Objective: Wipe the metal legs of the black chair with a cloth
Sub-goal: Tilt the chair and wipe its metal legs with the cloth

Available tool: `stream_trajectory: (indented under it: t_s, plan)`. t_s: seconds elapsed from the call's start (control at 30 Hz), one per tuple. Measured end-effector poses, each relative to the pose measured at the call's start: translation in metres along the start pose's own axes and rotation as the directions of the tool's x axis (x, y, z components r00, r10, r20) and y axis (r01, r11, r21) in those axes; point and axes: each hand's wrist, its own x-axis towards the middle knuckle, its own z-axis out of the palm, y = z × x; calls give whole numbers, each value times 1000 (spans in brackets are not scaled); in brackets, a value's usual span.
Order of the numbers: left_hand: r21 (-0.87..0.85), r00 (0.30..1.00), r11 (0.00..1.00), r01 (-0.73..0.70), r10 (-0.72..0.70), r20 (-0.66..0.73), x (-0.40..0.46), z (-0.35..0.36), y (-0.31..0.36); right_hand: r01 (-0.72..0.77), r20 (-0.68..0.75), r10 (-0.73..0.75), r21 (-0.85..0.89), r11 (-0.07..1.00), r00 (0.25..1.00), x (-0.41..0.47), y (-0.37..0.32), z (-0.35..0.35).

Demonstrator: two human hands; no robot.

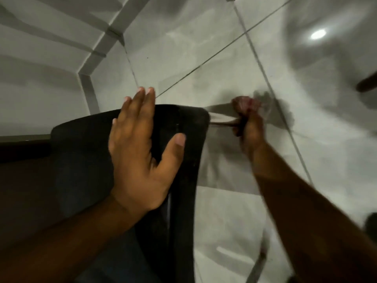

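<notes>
The black chair (85,152) fills the lower left, seen from above. My left hand (140,152) lies flat on its black seat near the right edge, fingers spread. A metal leg (219,119) runs out to the right from the seat's upper corner. My right hand (247,119) is closed around that leg with a reddish cloth (243,103) bunched in its fist. The picture is blurred there, so the cloth's shape is unclear. Another metal leg (259,264) shows at the bottom, right of the seat.
Pale grey floor tiles (204,48) with dark grout lines lie under the chair. A white skirting (102,48) and wall run along the upper left. A dark object (367,85) pokes in at the right edge, another (371,223) lower right.
</notes>
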Motion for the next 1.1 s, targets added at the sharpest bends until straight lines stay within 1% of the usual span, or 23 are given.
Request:
stream_trajectory:
  t_s: [0.07,0.1,0.13,0.2,0.3,0.33,0.4,0.43,0.53,0.63,0.7,0.77,0.87,0.93,0.97,1.1]
  plan:
    - [-5,1000,1000,1,-1,4,1,0,-3,-24,123,38,-111,994,992,27,12,-14]
    - [-16,1000,1000,2,-2,5,1,0,-3,-35,139,55,-149,988,989,37,16,-19]
    - [-22,1000,1000,-1,1,8,1,1,-5,-46,156,72,-165,985,985,44,18,-23]
    - [-22,1000,1000,-13,13,2,0,2,-8,-47,187,73,-142,989,980,52,23,-27]
    - [-25,999,999,-25,25,-23,0,2,-11,-68,133,80,-96,993,988,46,23,-22]
    - [-29,999,999,-32,31,-24,0,2,-11,-57,100,69,-117,991,993,40,21,-19]
    - [-11,999,999,-37,37,-23,1,3,-12,-16,76,30,-180,984,997,22,13,-12]
    - [6,999,999,-36,36,-21,1,3,-13,11,100,7,-177,984,995,8,10,-6]
    - [28,1000,999,-16,16,-10,0,2,-11,41,164,-30,-61,997,986,-45,-7,16]
    - [48,1000,999,-13,12,7,0,0,-9,41,171,-30,-59,997,985,-97,-26,37]
    - [67,1000,998,-7,6,18,1,-1,-7,70,192,-59,-52,996,980,-132,-35,47]
    - [102,999,995,8,-12,33,2,-2,-5,95,219,-73,-88,992,973,-160,-38,51]
    - [119,998,993,22,-28,49,2,-6,-2,49,207,-21,-128,991,978,-182,-50,44]
    - [122,997,992,34,-42,66,3,-8,-2,28,167,1,-169,985,986,-187,-72,34]
    - [126,996,991,39,-48,71,4,-9,-2,39,159,-12,-172,984,987,-189,-85,29]
    - [131,996,991,34,-43,73,2,-9,-7,113,186,-96,-81,990,978,-206,-132,1]
